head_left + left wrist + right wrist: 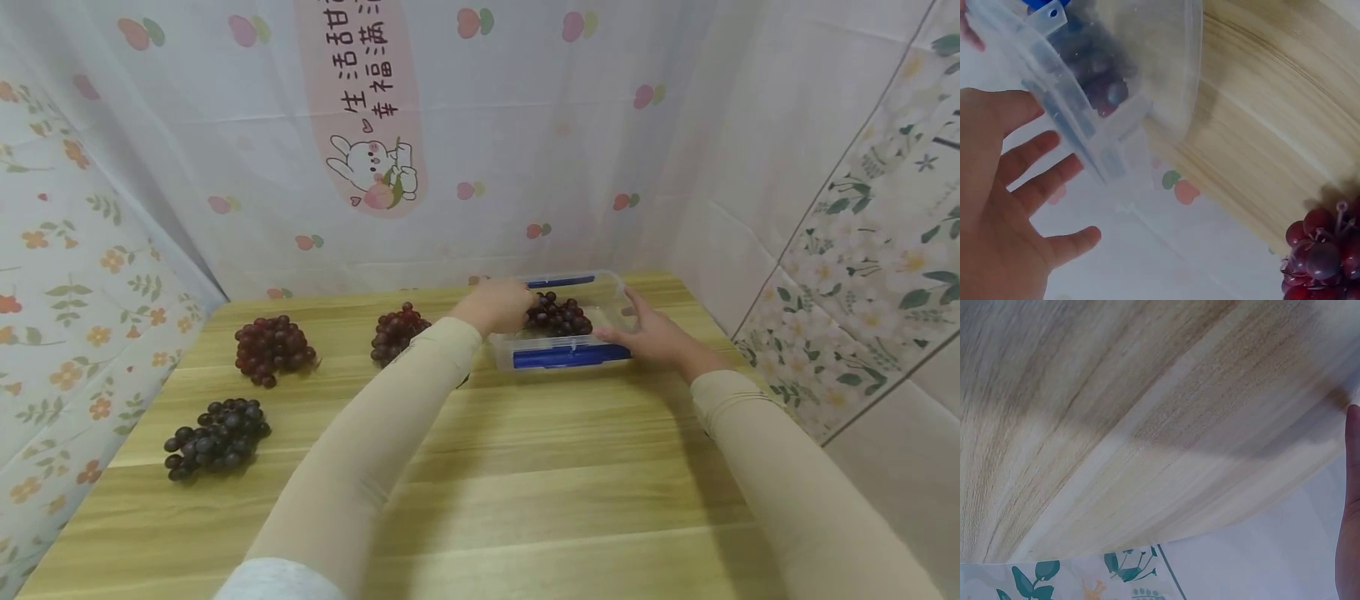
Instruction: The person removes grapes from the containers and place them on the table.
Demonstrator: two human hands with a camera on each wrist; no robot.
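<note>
A clear plastic container (498, 354) with blue clips (573, 356) stands at the back right of the table. Inside it lies a dark red grape bunch (561, 315). My left hand (497, 305) is over the container's left end; in the left wrist view this hand (1007, 181) has its fingers spread beside the rim, holding nothing. With the thumb near the front rim and fingers at the end wall, my right hand (654, 335) grips the container's right end. Only a sliver of the right hand (1349, 506) shows in the right wrist view.
Left of the container lies a red grape bunch (396, 332), partly behind my left sleeve. Another red bunch (272, 348) and a black bunch (216, 439) lie on the table's left side. Patterned curtains (465, 150) hang behind the wooden table (570, 483).
</note>
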